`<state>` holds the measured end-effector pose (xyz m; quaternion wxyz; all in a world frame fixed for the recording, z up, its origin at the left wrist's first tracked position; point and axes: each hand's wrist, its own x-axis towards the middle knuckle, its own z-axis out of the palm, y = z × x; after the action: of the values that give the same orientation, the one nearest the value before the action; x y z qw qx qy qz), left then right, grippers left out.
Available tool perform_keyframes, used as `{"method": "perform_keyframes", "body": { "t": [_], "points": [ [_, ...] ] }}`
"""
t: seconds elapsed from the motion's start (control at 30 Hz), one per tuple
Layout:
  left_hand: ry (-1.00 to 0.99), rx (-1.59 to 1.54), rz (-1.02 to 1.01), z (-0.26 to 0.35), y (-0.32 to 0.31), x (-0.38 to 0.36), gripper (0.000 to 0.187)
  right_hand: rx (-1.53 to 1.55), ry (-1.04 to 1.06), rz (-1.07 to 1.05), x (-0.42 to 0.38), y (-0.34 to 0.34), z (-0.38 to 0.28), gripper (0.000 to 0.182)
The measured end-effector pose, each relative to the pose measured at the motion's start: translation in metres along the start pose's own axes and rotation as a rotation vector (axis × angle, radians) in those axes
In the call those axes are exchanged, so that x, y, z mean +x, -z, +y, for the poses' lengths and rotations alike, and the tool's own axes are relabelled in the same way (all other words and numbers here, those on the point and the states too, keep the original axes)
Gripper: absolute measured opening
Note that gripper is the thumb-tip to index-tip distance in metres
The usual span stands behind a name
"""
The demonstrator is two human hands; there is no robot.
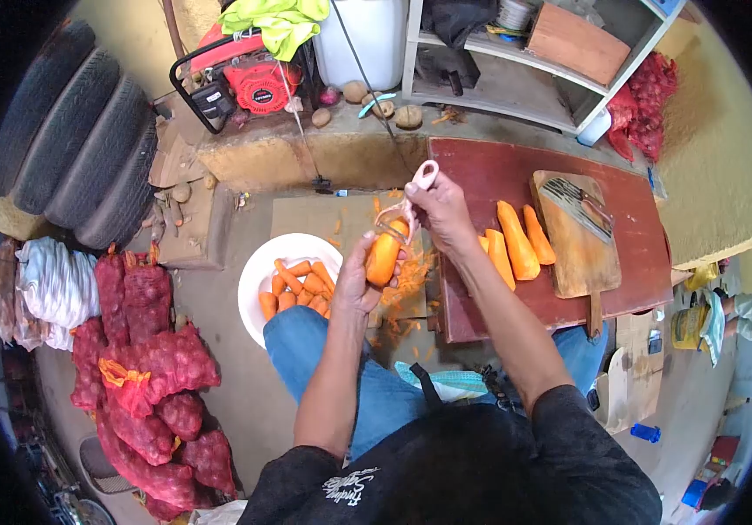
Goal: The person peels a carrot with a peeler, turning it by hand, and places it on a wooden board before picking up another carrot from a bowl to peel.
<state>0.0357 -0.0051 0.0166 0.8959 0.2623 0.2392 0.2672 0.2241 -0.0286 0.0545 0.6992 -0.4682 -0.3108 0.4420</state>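
My left hand (356,278) is closed around a thick orange carrot (383,261), held up in front of my lap. My right hand (442,213) grips a pale pink Y-shaped peeler (426,176), its head at the upper end of the carrot. Below them, orange peelings (412,278) lie scattered over cardboard on the floor. To the left, a white basin (254,262) contains several carrots (303,284). Several large peeled carrots (517,245) rest on the red table (472,166) at right, beside a wooden cutting board (573,273) with a knife (596,208) on it.
Red net sacks of onions (153,367) are piled at left, below stacked tyres (87,140). A red generator (262,87) and a grey shelf (516,96) stand at the back. Another red net sack (653,96) leans at the right wall. A black cable hangs behind my hands.
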Motion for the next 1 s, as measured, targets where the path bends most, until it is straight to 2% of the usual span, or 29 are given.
{"method": "perform_keyframes", "body": {
  "t": [0.07,0.13,0.17,0.27,0.4,0.5,0.6,0.63,0.77,0.8,0.93,1.0],
  "points": [
    [-0.064,0.155,0.014,0.004,0.002,-0.001,0.036,0.143,-0.023,0.013,0.003,-0.003,0.003,0.012],
    [-0.056,0.086,0.018,0.006,0.001,-0.003,0.034,0.373,-0.072,0.044,0.003,-0.011,0.005,0.011],
    [-0.055,0.048,0.03,0.006,0.001,-0.005,0.034,0.454,-0.11,-0.018,0.002,-0.009,0.002,0.009],
    [-0.023,-0.063,0.111,0.004,0.004,-0.003,0.039,0.471,-0.038,0.087,0.005,-0.005,-0.009,0.008],
    [0.033,-0.098,0.126,0.006,0.01,-0.002,0.043,0.126,0.066,-0.007,-0.008,-0.01,-0.023,0.012],
    [0.052,-0.069,0.039,0.005,0.015,0.002,0.044,0.065,0.014,0.048,0.009,0.006,-0.009,0.011],
    [0.004,-0.019,0.051,0.007,0.008,-0.006,0.042,0.183,0.071,0.31,0.027,0.022,-0.008,0.009],
    [-0.01,-0.02,0.068,0.01,0.009,-0.006,0.041,0.221,0.096,0.256,0.026,0.026,-0.01,0.01],
    [-0.021,-0.061,0.09,0.007,0.017,-0.003,0.038,-0.085,0.08,0.026,-0.013,-0.014,-0.019,0.01],
    [-0.022,-0.07,0.077,0.009,0.017,-0.001,0.037,-0.071,0.005,-0.051,-0.02,-0.023,-0.022,0.011],
    [0.015,-0.031,0.076,0.005,0.011,-0.002,0.04,0.056,0.133,0.141,0.016,0.008,-0.004,0.01],
    [0.015,-0.063,0.058,0.006,0.014,-0.004,0.042,0.039,0.128,0.283,0.025,0.022,-0.011,0.007]
  ]
}}
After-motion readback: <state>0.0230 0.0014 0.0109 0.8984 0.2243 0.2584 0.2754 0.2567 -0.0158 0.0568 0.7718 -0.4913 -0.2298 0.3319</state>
